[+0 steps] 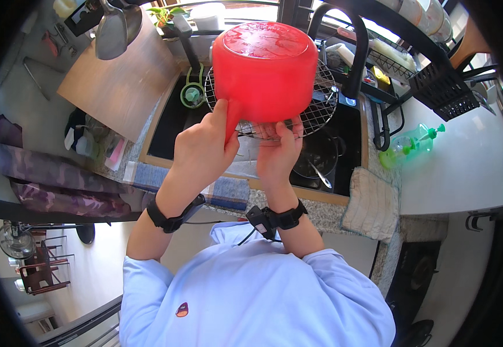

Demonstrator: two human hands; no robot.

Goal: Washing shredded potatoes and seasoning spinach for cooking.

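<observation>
A red saucepan (264, 82) is held bottom up over the sink, its wet-looking base facing me. My left hand (203, 143) grips its red handle (233, 118). Beneath the pan lies a round wire rack (323, 108), partly covered by it. My right hand (279, 149) holds the near edge of this rack, fingers behind the mesh and thumb in front. The pan's open mouth is turned away, so its inside is hidden. Below, the black sink (164, 134) contains a dark pot (320, 158) with a metal spoon (320, 175) in it, on the right.
A green strainer (192, 94) hangs at the left of the sink. A wooden board (121, 78) leans at left, near hanging spatulas (111, 34). On the right are a green pump bottle (407, 147), a folded cloth (372, 204) and a black utensil basket (444, 93). A blue towel (227, 193) lies along the front edge.
</observation>
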